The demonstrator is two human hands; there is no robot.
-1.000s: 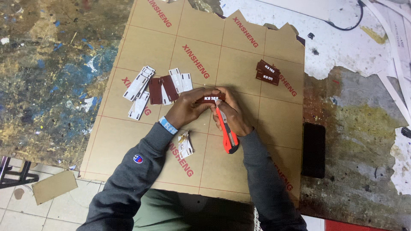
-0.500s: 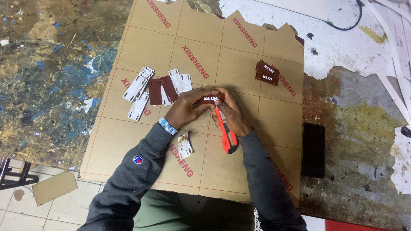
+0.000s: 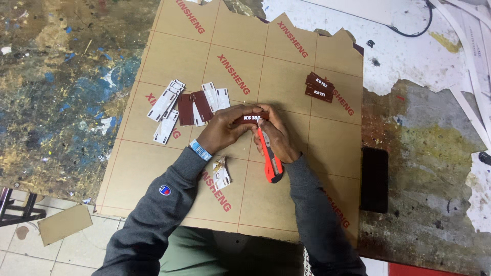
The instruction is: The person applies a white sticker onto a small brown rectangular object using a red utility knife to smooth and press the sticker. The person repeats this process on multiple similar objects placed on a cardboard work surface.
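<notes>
Head view, frame centre: left hand (image 3: 225, 130) fingers pinch brown tag (image 3: 250, 118); right hand (image 3: 273, 137) grips orange knife (image 3: 268, 158). Best keep blade shallow, fingertips clear.

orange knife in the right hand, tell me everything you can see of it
The orange knife is a slim utility cutter with a bright orange plastic-looking body and a dark butt end. It lies slanted, tip up toward the small brown tag, butt toward the person. The right hand grips its upper half; the blade tip is hidden there.
</notes>
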